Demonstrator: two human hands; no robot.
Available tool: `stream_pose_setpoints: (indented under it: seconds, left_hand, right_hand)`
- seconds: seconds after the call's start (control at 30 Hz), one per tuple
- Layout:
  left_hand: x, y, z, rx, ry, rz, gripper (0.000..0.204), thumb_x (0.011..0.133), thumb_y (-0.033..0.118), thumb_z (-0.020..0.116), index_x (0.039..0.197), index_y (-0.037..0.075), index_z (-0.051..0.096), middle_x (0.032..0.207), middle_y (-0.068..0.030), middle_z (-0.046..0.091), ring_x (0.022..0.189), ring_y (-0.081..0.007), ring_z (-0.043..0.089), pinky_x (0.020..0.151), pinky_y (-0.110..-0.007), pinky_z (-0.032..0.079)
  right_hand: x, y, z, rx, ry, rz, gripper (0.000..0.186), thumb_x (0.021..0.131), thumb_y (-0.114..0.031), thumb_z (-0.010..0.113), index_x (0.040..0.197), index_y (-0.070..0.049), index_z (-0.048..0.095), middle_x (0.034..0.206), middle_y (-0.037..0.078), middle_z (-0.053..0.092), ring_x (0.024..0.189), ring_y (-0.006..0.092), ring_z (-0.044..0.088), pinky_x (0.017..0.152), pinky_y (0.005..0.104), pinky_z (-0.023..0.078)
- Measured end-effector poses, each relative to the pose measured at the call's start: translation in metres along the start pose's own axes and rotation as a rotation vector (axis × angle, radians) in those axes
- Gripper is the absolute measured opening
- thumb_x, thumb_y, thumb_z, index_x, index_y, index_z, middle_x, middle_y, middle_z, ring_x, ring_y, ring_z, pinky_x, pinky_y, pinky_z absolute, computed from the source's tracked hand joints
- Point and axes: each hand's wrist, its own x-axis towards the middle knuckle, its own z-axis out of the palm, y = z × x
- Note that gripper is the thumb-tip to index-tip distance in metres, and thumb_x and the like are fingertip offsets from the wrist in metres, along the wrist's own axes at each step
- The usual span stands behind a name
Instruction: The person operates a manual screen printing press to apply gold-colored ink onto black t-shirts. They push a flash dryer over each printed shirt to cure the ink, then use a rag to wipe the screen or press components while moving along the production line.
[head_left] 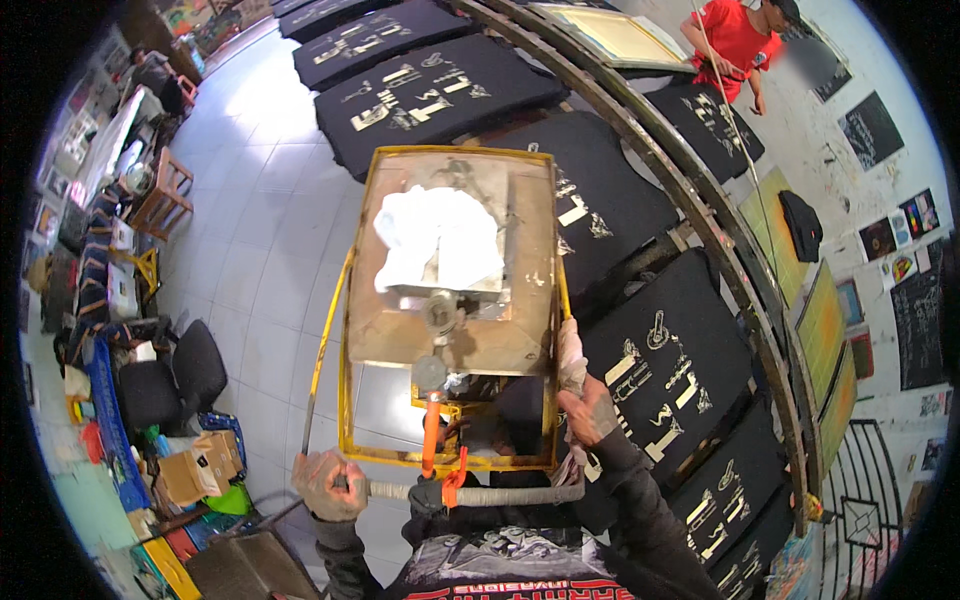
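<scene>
In front of me stands a cart (350,300) with a yellow metal frame and a worn board on top. A white cloth (420,230), brightly lit, lies over a flat metal block (507,180) on that board. My left hand (332,485) is closed round the left end of the cart's grey wrapped handlebar (520,495). At the frame's right side my right hand (590,410) is closed on a pale pinkish cloth (571,360); whether it also grips the rail is hidden. Between them an orange lever (430,435) rises from the handlebar's middle.
Black printed shirts (670,360) lie on boards along a curved rail (700,190) to my right. Someone in a red shirt (735,40) stands beyond them, near a screen frame (610,35). Chairs (195,365), cardboard boxes (200,468) and a wooden stool (165,195) line the left side.
</scene>
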Motion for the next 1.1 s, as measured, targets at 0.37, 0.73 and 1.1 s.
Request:
stream_pose_setpoints:
  seconds: [0.37, 0.73, 1.1]
  left_hand:
    - [-0.029, -0.006, 0.010, 0.162, 0.055, -0.110, 0.043, 0.092, 0.035, 0.056, 0.064, 0.007, 0.039, 0.062, -0.0107, 0.032, 0.060, -0.0325, 0.040, 0.064, -0.045, 0.032]
    - [-0.051, -0.028, 0.014, 0.036, 0.046, -0.234, 0.036, 0.093, 0.033, 0.052, 0.071, 0.005, 0.047, 0.063, -0.0031, 0.036, 0.059, -0.0173, 0.037, 0.057, -0.036, 0.028]
    - [-0.080, -0.063, 0.017, -0.146, 0.162, -0.365, 0.041, 0.095, 0.032, 0.054, 0.064, 0.008, 0.042, 0.060, -0.0022, 0.034, 0.059, -0.0177, 0.040, 0.059, -0.036, 0.032]
  right_hand:
    - [0.034, -0.041, -0.006, -0.064, -0.090, 0.035, 0.048, 0.083, -0.021, 0.062, 0.127, -0.002, 0.059, 0.105, 0.024, 0.069, 0.101, 0.0438, 0.067, 0.086, 0.0447, 0.053]
    - [0.049, -0.043, -0.026, -0.010, -0.179, 0.091, 0.038, 0.091, -0.033, 0.066, 0.116, -0.005, 0.062, 0.089, 0.022, 0.071, 0.081, 0.0430, 0.068, 0.072, 0.0484, 0.055]
    - [0.208, 0.039, -0.024, -0.654, 0.190, -0.606, 0.064, 0.095, -0.032, 0.060, 0.149, -0.002, 0.042, 0.160, 0.013, 0.035, 0.151, 0.0303, 0.025, 0.123, 0.0512, 0.018]
